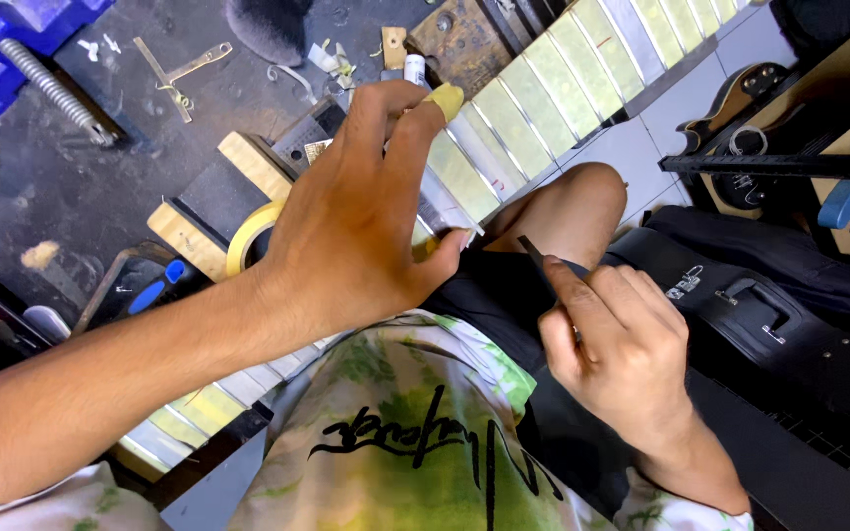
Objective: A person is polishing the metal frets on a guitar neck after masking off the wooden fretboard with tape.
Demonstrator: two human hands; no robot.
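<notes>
Risk: my left hand clamps the taped guitar neck; the thin blade pinched in my right hand could slip, gouging it.

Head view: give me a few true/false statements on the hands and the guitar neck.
1. The left hand rests on the guitar neck. True.
2. The right hand holds a thin dark tool. True.
3. The fretboard is bare of tape. False: yellowish tape strips cover the spaces between frets.
4. A tape roll lies by the left hand. True.
5. The blue vise sits at the right edge. False: it is at top left.
</notes>
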